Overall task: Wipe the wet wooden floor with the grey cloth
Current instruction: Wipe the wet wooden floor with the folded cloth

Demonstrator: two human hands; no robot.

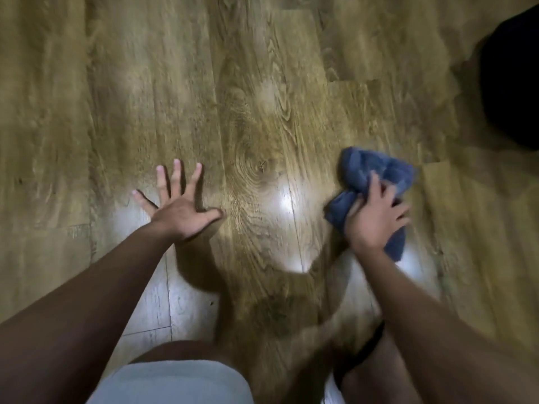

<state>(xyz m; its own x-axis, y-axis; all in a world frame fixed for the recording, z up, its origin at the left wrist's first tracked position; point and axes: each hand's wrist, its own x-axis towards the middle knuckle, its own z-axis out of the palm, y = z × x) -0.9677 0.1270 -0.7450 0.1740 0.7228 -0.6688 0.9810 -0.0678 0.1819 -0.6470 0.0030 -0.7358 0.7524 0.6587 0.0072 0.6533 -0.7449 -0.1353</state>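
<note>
The wooden floor (256,118) fills the view, with shiny patches of reflected light near my hands. My right hand (374,217) grips a bunched blue-grey cloth (376,170) and holds it down on the floor at the right; the hand and cloth are motion-blurred. My left hand (178,205) lies flat on the floor at centre left, fingers spread and straight, holding nothing.
A large dark round object (513,80) sits at the upper right edge. My knees and pale shorts (175,383) are at the bottom of the view. Bare planks stretch away to the left and top.
</note>
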